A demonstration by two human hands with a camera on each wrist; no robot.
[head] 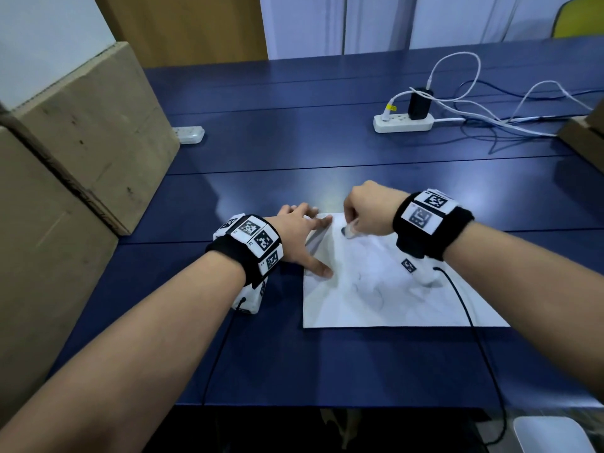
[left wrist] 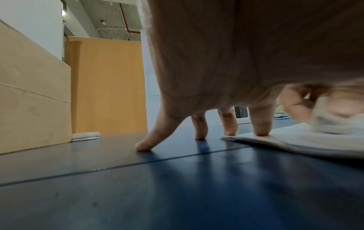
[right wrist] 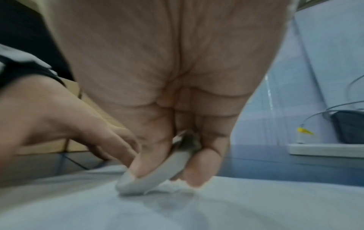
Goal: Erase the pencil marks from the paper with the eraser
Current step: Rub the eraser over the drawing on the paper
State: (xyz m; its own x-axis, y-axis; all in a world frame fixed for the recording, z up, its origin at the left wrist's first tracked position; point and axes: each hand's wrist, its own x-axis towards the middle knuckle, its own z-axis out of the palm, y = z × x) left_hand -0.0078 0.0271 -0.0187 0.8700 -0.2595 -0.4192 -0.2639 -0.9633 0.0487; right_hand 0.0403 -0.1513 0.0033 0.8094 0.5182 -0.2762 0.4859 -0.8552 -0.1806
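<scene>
A white sheet of paper (head: 376, 289) with faint grey pencil marks lies on the blue table (head: 294, 165). My left hand (head: 302, 237) is spread flat, its index finger and thumb pressing the paper's left edge (left wrist: 275, 140) while the other fingertips (left wrist: 199, 137) touch the table. My right hand (head: 362, 207) pinches a grey-white eraser (head: 348, 232) between thumb and fingers. The eraser's lower end (right wrist: 138, 185) rests on the paper (right wrist: 197, 210) near its far left corner. The wrist views are blurred around the eraser.
Cardboard boxes (head: 81, 125) stand along the table's left side. One white power strip (head: 403, 122), with a black charger and white cables, lies at the back right, and another (head: 189, 135) sits by the boxes. A further box (head: 581, 135) is at the right edge.
</scene>
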